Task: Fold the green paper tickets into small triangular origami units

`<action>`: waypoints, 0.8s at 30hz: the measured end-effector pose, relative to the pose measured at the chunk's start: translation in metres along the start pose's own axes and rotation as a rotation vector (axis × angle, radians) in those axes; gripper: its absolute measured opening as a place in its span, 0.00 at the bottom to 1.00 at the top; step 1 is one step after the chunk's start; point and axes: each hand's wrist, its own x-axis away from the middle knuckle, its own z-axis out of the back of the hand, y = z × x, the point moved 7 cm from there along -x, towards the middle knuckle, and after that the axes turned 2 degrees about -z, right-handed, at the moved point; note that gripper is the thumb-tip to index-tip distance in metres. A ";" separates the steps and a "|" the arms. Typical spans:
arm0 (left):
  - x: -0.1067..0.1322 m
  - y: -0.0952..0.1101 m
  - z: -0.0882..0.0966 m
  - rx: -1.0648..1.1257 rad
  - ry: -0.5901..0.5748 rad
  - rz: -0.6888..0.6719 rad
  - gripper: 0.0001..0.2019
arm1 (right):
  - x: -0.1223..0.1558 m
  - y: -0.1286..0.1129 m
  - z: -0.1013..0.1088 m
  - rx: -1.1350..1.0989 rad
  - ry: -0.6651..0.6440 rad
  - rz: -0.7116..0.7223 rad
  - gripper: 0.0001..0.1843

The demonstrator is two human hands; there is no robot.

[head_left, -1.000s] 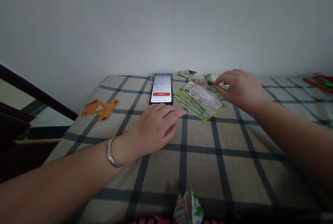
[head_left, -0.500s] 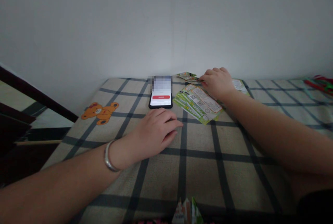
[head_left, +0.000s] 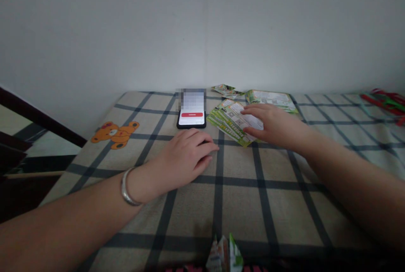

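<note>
My left hand (head_left: pixel 185 156) lies palm down on the checked cloth (head_left: pixel 272 204), fingers loosely stretched out, just in front of a black phone (head_left: pixel 191 114) with a lit screen. A silver bangle sits on that wrist. My right hand (head_left: pixel 274 126) rests on a fanned stack of green printed packets (head_left: pixel 230 121) to the right of the phone. Its fingers are spread flat over the top packet, thumb at the stack's near edge.
A second pile of green packets (head_left: pixel 271 98) lies behind the stack near the wall, with torn scraps (head_left: pixel 227 90) beside it. A bear print (head_left: pixel 115 132) marks the cloth at left. Folded packets (head_left: pixel 225 256) stick up at the near edge. Red and green items (head_left: pixel 386 101) lie far right.
My right hand pulled back from the scraps near the wall and came down onto the fanned stack. The second packet pile behind it is now uncovered. My left hand stayed put.
</note>
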 end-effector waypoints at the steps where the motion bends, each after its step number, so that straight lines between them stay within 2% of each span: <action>1: 0.000 0.001 0.000 -0.001 0.001 -0.001 0.12 | 0.008 -0.003 -0.001 -0.009 -0.010 0.021 0.28; 5: -0.001 0.003 -0.001 -0.001 0.000 -0.004 0.12 | 0.031 -0.012 -0.014 -0.007 -0.107 0.106 0.40; 7: -0.002 0.004 -0.001 -0.003 0.004 -0.007 0.12 | 0.036 -0.012 -0.021 -0.006 -0.145 0.104 0.40; 12: -0.001 0.004 -0.003 -0.014 -0.006 -0.006 0.12 | 0.034 -0.010 -0.026 0.036 -0.155 0.100 0.38; 21: 0.002 0.007 -0.003 -0.039 -0.018 -0.005 0.13 | 0.031 -0.027 -0.014 0.072 -0.112 0.134 0.28; 24: 0.002 0.007 -0.004 -0.045 -0.017 -0.002 0.13 | 0.033 -0.030 -0.014 0.076 -0.104 0.146 0.27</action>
